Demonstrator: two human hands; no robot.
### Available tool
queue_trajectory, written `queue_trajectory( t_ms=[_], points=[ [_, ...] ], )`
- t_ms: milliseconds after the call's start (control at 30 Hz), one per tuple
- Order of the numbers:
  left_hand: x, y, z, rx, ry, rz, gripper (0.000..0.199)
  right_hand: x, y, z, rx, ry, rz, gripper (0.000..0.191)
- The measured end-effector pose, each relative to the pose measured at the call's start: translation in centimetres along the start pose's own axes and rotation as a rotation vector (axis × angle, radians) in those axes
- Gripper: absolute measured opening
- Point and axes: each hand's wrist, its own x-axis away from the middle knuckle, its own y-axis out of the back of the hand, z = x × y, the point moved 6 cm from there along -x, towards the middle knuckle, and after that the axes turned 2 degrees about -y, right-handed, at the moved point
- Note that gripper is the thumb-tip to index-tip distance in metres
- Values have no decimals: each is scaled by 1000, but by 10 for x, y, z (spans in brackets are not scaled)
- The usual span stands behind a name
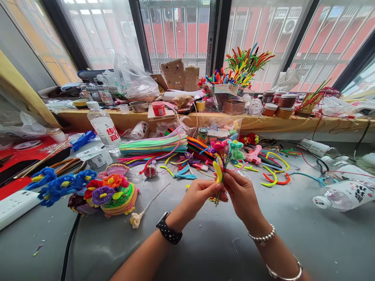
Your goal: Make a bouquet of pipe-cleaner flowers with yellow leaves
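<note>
I count from my remote end: hands (202,195) 2 | watch (169,230) 1 | bracelets (263,238) 2 | held bouquet (235,150) 1 | loose cream flower (135,220) 1 | glue gun (254,155) 1 | power strip (17,208) 1 | upright table bottle (104,127) 1 | right-side lying bottles (350,195) 3

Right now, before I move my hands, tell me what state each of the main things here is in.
Left hand, pinching
Right hand, pinching
Flower bunch, gripped, blooms up
Yellow strip, curved
Left bottle, standing, capped
Nearest right bottle, lying, capped
Cream flower, lying down
Pastel stem bundle, lying flat
Power strip, on or off unclear
</note>
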Motion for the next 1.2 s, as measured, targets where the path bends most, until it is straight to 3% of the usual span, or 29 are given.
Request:
queue_trajectory(
  t_ms=[267, 433, 800, 933, 1100, 1200],
  points=[
    [1, -3, 0, -25, -17, 68, 32, 0, -4, 4, -4, 14, 106, 17],
    [1, 2, 8, 16, 19, 7, 29, 1, -4, 11, 4, 75, 66, 17],
    [1, 3, 6, -7, 46, -37, 35, 4, -9, 11, 40, 9, 146, 17],
    [0, -1, 9, 108, 82, 41, 35, 5, -9, 12, 39, 25, 138, 19],
    [1, -9, 11, 369, 156, 182, 35, 8, -14, 10, -50, -61, 174, 23],
    [1, -9, 12, 392, 190, 187, 31, 6, -11, 13, -28, -24, 130, 20]
  ],
)
